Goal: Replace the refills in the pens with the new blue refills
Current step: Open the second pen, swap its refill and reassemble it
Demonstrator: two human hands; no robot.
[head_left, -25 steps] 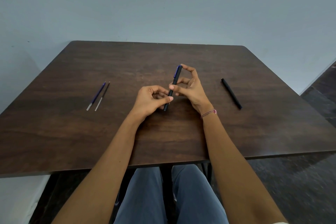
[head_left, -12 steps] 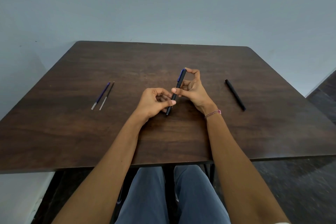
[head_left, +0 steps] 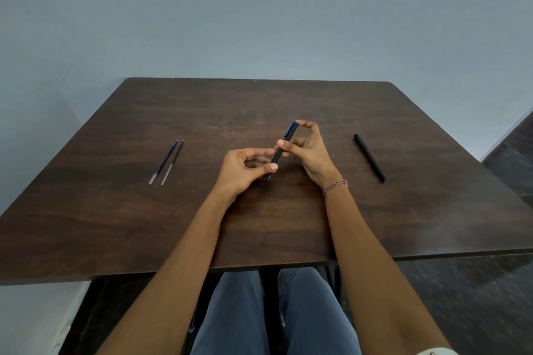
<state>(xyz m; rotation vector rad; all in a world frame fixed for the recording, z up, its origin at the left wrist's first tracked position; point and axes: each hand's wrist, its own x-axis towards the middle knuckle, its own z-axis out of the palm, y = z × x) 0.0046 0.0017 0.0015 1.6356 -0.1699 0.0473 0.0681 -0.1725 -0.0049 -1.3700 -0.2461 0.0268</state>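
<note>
Fingers [head_left: 271,166] in a pinch on the black pen [head_left: 289,134]: left hand [head_left: 239,171] low, right hand [head_left: 313,153] high.

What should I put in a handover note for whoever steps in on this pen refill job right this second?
Left hand: pinches the lower end of the dark pen with the blue clip.
Right hand: grips the same pen's upper half, one fingertip on its top end.
The slim black pen lies on the brown wooden table to the right, with neither hand on it.
The thin blue refill and thin dark refill lie side by side on the left.
Done: cannot tell whether the held pen has its new refill.
Left: probably finish this pen, then fit the blue refill into the black one.
</note>
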